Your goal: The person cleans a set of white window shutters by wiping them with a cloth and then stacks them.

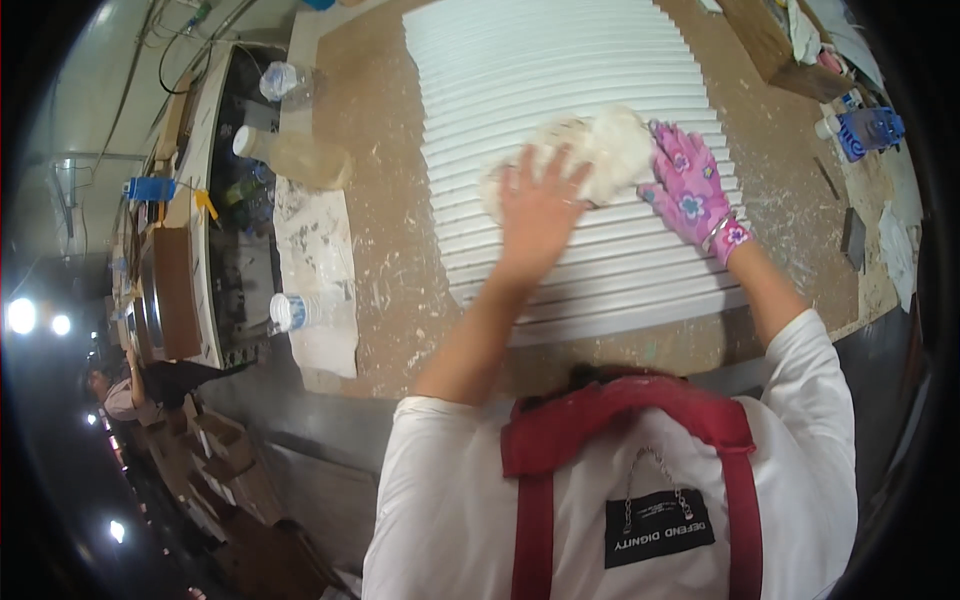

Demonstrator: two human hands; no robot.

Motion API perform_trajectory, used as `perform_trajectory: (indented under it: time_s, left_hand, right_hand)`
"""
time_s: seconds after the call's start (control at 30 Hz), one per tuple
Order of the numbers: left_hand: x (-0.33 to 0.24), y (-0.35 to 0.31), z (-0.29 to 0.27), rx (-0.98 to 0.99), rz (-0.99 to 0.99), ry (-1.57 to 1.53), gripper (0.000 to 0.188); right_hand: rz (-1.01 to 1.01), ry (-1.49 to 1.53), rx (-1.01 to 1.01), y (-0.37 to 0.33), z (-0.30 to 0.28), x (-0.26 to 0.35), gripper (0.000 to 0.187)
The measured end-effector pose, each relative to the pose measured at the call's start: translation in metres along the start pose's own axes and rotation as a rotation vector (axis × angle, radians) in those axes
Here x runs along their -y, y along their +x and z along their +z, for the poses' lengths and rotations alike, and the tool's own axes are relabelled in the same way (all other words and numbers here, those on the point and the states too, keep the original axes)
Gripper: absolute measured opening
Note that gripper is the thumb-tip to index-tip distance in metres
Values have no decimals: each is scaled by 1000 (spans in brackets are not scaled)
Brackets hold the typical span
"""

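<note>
A set of white strips (560,55) lies side by side in close rows, like a slatted panel, on the brown work table. A fluffy cream wad (615,150), cloth or fleece, rests across the middle of the strips. My left hand (541,205) is bare and lies flat on the near left part of the wad, fingers spread. My right hand (690,190) wears a pink flowered glove. Its fingers are stretched out over the strips near their right edge, close to the right end of the wad; whether they touch the wad I cannot tell.
Paint-flecked brown board (375,120) surrounds the strips. Left are a jug of cloudy yellowish liquid (315,163), a clear bottle (285,82) and a plastic cup (292,312) on stained paper. A blue bottle (870,130), a wooden box (775,45) and a dark block (853,238) stand right.
</note>
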State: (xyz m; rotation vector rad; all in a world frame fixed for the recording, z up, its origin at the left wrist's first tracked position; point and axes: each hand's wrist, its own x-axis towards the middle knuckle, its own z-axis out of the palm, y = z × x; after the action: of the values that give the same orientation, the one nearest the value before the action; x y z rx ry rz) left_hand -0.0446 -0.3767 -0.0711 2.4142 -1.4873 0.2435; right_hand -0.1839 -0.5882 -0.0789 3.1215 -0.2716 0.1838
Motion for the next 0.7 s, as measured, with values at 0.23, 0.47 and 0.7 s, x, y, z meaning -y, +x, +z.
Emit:
perform_trajectory:
  time_s: [0.23, 0.47, 0.7]
  left_hand:
    - [147, -80, -62, -46, -860, -227, 40]
    - [50, 27, -48, -73, -341, -259, 47]
    - [79, 3, -26, 54, -391, -119, 53]
  right_hand:
    - [-11, 70, -91, 5, -14, 1, 56]
    - [4, 83, -37, 7, -18, 3, 57]
    - [29, 86, -33, 2, -18, -4, 59]
